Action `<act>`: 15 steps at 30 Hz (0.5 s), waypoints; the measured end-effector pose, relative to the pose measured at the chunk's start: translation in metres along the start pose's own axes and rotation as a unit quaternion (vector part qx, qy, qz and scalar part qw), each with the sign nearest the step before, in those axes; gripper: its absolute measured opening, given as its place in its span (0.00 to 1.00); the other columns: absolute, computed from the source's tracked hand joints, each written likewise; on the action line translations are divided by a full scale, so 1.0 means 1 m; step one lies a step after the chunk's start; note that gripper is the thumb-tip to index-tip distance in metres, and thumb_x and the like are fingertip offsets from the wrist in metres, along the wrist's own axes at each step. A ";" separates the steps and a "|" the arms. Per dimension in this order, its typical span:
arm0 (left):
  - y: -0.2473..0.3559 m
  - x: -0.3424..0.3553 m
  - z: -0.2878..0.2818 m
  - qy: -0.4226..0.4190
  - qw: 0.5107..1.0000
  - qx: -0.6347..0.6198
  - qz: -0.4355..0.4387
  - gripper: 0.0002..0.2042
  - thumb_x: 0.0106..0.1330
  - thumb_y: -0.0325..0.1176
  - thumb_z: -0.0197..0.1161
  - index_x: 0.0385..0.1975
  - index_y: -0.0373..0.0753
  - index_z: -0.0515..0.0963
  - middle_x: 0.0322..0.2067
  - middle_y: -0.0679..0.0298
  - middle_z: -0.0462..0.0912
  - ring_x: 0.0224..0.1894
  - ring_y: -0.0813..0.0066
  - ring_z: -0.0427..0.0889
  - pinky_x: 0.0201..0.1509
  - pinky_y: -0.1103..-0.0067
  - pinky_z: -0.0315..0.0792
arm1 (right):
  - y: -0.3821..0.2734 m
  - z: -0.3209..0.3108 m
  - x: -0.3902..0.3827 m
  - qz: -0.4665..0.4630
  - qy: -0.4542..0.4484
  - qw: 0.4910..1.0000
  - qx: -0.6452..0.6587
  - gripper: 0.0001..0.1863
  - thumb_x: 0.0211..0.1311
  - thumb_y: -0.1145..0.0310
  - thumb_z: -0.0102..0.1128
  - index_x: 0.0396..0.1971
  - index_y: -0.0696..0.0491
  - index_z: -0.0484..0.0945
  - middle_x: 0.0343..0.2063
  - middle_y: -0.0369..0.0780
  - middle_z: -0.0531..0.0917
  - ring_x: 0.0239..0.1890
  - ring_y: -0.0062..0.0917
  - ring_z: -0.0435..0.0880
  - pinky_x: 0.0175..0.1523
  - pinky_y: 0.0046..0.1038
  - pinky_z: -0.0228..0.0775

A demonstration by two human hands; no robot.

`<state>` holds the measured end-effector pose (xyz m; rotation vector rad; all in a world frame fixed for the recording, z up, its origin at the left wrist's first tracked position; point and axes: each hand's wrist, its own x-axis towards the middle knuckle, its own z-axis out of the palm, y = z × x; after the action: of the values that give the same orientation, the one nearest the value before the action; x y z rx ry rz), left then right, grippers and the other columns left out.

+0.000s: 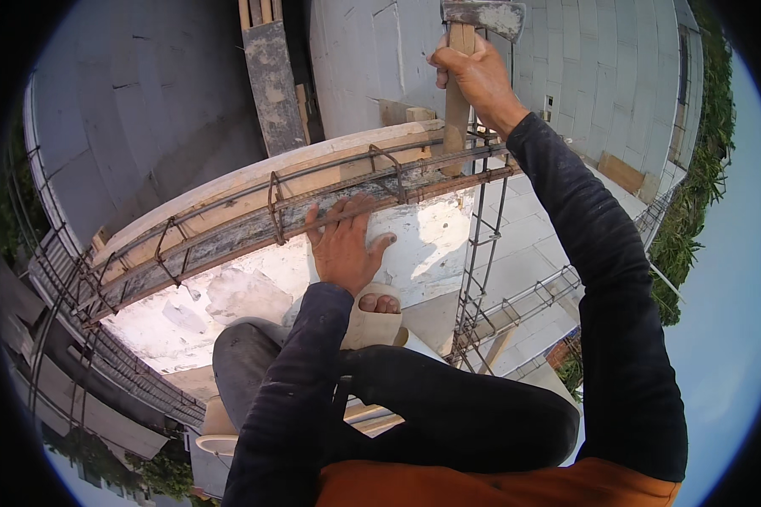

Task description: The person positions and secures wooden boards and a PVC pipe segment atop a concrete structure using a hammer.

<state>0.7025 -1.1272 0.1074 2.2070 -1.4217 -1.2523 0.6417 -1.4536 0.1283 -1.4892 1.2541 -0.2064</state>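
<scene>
My right hand (480, 80) is raised at the upper middle, fingers wrapped round the wooden handle of a hatchet (458, 114). Its worn metal head sits just above my fist, with the handle hanging down toward the rebar cage. My left hand (345, 245) lies with fingers spread across the lower rusty bar of the rebar cage (402, 184), fingertips reaching over the bar. Behind the cage runs a pale wooden formwork board (228, 182). Beneath my left wrist is a whitish, plaster-smeared board (245, 291). My sandalled foot (372, 325) rests beside that hand.
A vertical rebar column (482, 228) rises at the right end of the cage. A cement-stained plank (273, 89) stands beyond the formwork, between large grey panels (156, 101). More rebar (533, 296) crosses at the right. Greenery (708, 160) lines the far right.
</scene>
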 end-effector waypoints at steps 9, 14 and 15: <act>-0.005 0.001 0.007 0.031 0.999 -0.006 0.005 0.31 0.67 0.59 0.68 0.68 0.54 0.76 0.69 0.68 0.77 0.76 0.68 0.66 0.83 0.54 0.33 | -0.043 -0.017 0.030 -0.127 -0.031 0.991 -0.023 0.12 0.70 0.59 0.64 0.39 0.52 0.81 0.27 0.36 0.82 0.29 0.22 0.84 0.39 0.28 0.77; 0.002 0.006 0.000 0.005 1.000 0.008 0.007 0.32 0.69 0.60 0.65 0.70 0.55 0.74 0.70 0.68 0.76 0.77 0.69 0.64 0.84 0.54 0.31 | -0.003 -0.002 -0.003 -0.025 0.011 0.995 -0.101 0.13 0.71 0.58 0.63 0.41 0.53 0.81 0.28 0.38 0.83 0.30 0.24 0.84 0.40 0.30 0.77; -0.001 0.002 0.001 0.003 1.000 0.011 0.007 0.32 0.69 0.61 0.65 0.71 0.55 0.74 0.70 0.67 0.76 0.77 0.68 0.64 0.84 0.54 0.31 | -0.003 -0.005 -0.003 -0.027 0.016 0.993 -0.111 0.13 0.71 0.58 0.63 0.42 0.53 0.81 0.28 0.38 0.83 0.30 0.25 0.84 0.40 0.30 0.77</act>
<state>0.7028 -1.1285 0.1056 2.2079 -1.4536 -1.2306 0.6391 -1.4553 0.1341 -1.7177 1.2951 -0.1302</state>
